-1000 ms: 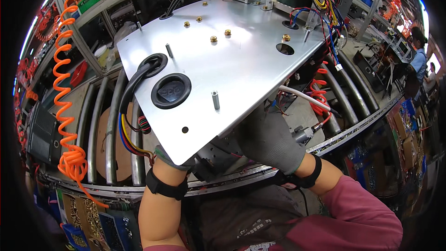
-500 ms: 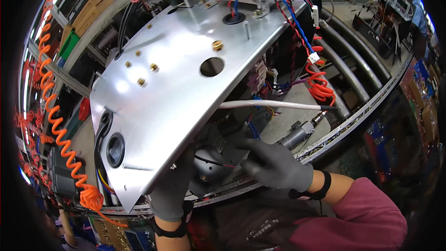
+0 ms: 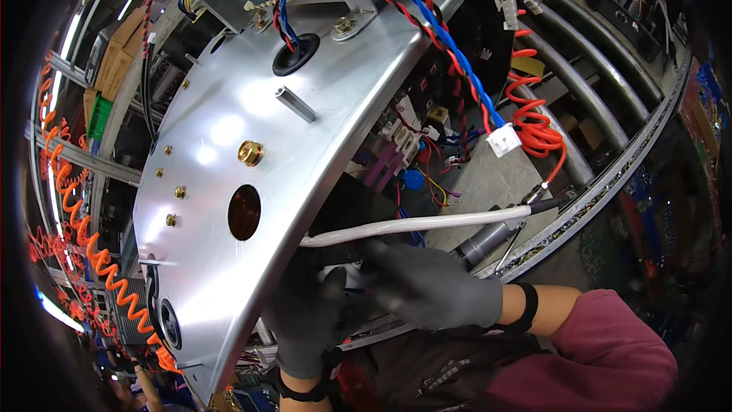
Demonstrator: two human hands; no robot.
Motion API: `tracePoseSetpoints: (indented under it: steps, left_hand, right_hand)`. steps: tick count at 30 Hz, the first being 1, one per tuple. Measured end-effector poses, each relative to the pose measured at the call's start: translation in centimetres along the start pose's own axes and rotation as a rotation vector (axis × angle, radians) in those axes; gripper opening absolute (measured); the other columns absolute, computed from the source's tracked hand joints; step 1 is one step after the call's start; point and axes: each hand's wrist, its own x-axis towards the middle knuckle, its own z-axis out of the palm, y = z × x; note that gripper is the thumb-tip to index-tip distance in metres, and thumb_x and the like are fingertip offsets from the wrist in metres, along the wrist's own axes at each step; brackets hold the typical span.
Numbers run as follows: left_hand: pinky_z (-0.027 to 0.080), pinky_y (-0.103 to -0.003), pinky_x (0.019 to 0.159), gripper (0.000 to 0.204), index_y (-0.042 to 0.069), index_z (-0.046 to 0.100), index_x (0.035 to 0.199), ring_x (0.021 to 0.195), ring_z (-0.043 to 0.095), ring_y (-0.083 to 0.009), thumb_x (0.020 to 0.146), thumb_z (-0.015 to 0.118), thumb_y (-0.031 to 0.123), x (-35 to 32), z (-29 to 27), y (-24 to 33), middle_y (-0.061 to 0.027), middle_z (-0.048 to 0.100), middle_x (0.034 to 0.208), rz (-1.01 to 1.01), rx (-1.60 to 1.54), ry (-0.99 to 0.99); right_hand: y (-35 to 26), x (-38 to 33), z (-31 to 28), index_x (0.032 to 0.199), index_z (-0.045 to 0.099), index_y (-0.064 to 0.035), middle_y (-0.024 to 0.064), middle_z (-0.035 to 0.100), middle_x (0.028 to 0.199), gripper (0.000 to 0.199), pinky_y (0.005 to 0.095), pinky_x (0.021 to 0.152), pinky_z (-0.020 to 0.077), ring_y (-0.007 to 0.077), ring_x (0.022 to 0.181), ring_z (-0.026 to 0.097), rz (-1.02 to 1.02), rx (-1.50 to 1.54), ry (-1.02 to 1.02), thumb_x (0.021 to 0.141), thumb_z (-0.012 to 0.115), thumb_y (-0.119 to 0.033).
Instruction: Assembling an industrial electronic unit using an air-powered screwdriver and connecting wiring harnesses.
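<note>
A large shiny metal plate (image 3: 229, 183) with brass standoffs, round holes and black grommets fills the middle, tilted steeply. Both hands wear dark grey gloves. My left hand (image 3: 309, 328) reaches under the plate's lower edge, its fingers partly hidden in the dark space beneath. My right hand (image 3: 427, 286) is just right of it, fingers curled at the same spot, right below a white cable (image 3: 427, 223) that runs out from under the plate. What the fingers hold is hidden. Red, blue and black twisted wires (image 3: 427, 23) with a white connector (image 3: 505, 140) hang over the plate's right side.
An orange coiled hose (image 3: 99, 259) hangs at the left. Another orange coil (image 3: 534, 126) lies on the right by curved metal conveyor rails (image 3: 602, 99). Circuit parts and small components (image 3: 412, 152) sit under the plate. Cardboard boxes (image 3: 114, 46) stand at the far left.
The plate has tilted further and come closer, its lower edge now near my hands. Both hands moved together under that edge, below the white cable.
</note>
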Motion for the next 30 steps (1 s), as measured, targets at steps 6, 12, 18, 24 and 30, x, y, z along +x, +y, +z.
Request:
tracePoseSetpoints:
  steps: [6, 12, 18, 24, 30]
  left_hand:
    - [0.053, -0.032, 0.081, 0.044, -0.006, 0.057, 0.115, 0.092, 0.067, -0.0215, 0.075, 0.074, 0.002, -0.1, 0.4, 0.3, -0.0139, 0.068, 0.101, 0.075, 0.158, -0.122]
    - [0.053, -0.033, 0.084, 0.040, -0.005, 0.057, 0.118, 0.095, 0.066, -0.0211, 0.081, 0.068, -0.003, 0.0, 0.1, -0.1, -0.0141, 0.068, 0.104, 0.135, 0.063, -0.121]
    - [0.051, -0.033, 0.089, 0.042, -0.005, 0.054, 0.122, 0.103, 0.064, -0.0209, 0.082, 0.067, -0.003, -0.4, 0.0, -0.7, -0.0133, 0.066, 0.110, 0.113, -0.113, -0.134]
    - [0.049, -0.043, 0.088, 0.047, 0.008, 0.058, 0.122, 0.116, 0.053, -0.0343, 0.076, 0.067, 0.013, -1.3, -0.1, -2.5, -0.0169, 0.055, 0.128, 0.210, -0.167, -0.016]
    - [0.052, -0.042, 0.086, 0.053, 0.006, 0.053, 0.127, 0.116, 0.056, -0.0357, 0.076, 0.067, 0.013, -2.2, -1.5, -1.9, -0.0212, 0.052, 0.129, 0.122, -0.061, -0.043]
  right_hand:
    - [0.2, 1.7, 1.8, 0.120, 0.045, -0.0013, 0.0200, 0.058, 0.098, 0.044, 0.0439, 0.075, 0.0504, 0.0359, 0.088, 0.063, 0.081, 0.086, -0.066, 0.085, 0.060, -0.024]
    - [0.7, 2.0, 3.2, 0.120, 0.046, -0.0013, 0.0209, 0.057, 0.102, 0.045, 0.0434, 0.076, 0.0507, 0.0348, 0.091, 0.063, 0.036, 0.065, 0.023, 0.084, 0.062, -0.024]
    - [1.0, 2.4, 3.9, 0.128, 0.042, 0.0029, 0.0187, 0.053, 0.119, 0.051, 0.0367, 0.090, 0.0463, 0.0262, 0.109, 0.056, 0.071, 0.527, -0.033, 0.084, 0.060, -0.016]
    - [-1.3, 3.2, 1.9, 0.127, 0.050, 0.0033, 0.0095, 0.062, 0.094, 0.048, 0.0302, 0.083, 0.0468, 0.0184, 0.091, 0.059, 0.275, 0.950, -0.230, 0.088, 0.053, -0.023]
    - [0.3, 3.3, 3.4, 0.123, 0.051, 0.0072, 0.0151, 0.066, 0.095, 0.043, 0.0337, 0.082, 0.0485, 0.0227, 0.090, 0.064, 0.304, 1.160, -0.180, 0.092, 0.047, -0.022]
